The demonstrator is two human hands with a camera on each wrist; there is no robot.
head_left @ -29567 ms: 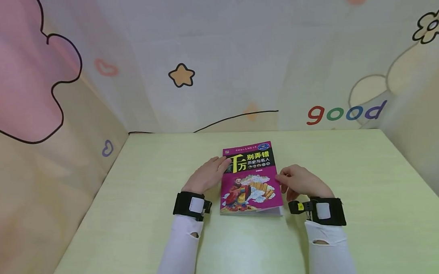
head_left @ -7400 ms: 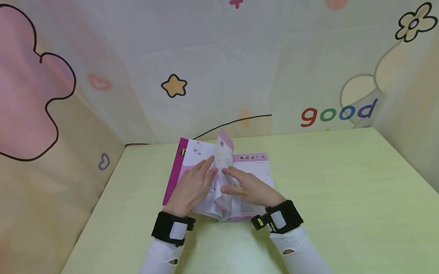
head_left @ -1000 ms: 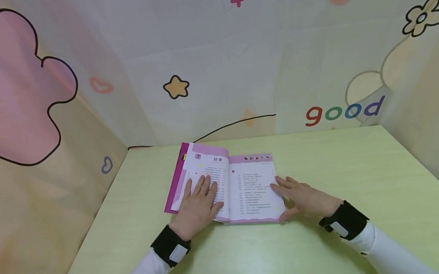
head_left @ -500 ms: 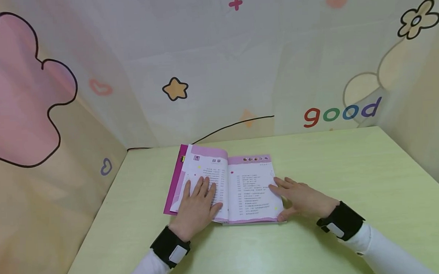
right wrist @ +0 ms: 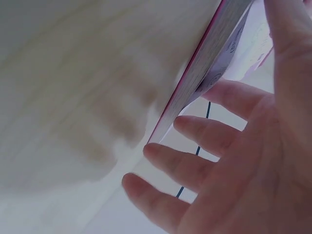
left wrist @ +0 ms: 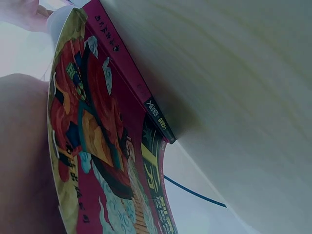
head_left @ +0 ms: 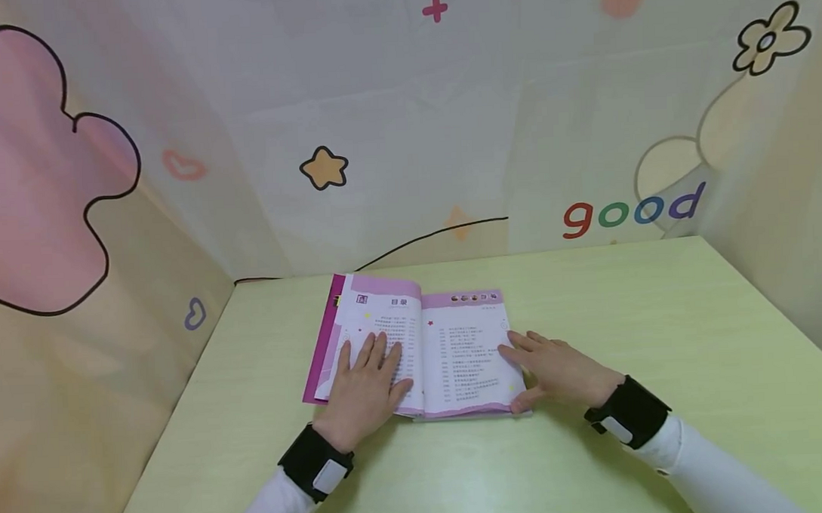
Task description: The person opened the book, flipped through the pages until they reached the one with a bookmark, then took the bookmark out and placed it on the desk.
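Note:
An open book (head_left: 464, 360) with pink-bordered pages of printed lines lies on the table. My left hand (head_left: 364, 394) rests on its left page with the fingers spread. In the left wrist view the raised front cover (left wrist: 97, 126) shows its colourful picture, with the magenta spine (left wrist: 124, 63) behind it. At the right edge of the book is my right hand (head_left: 567, 372), its thumb at the near corner and its fingers along the side. The right wrist view shows those fingers (right wrist: 209, 136) extended beside the stacked page edges (right wrist: 195, 73), not curled round them.
A pale green-yellow table (head_left: 658, 338) extends around the book. Behind it hangs a printed cloth backdrop (head_left: 378, 84) with a star, a flower and the word "good", and it also lines both sides.
Long before, the book lay closed, then a leaf was being turned between both hands. Over the last second the hands have stayed in place on the open pages; the view has shifted slightly.

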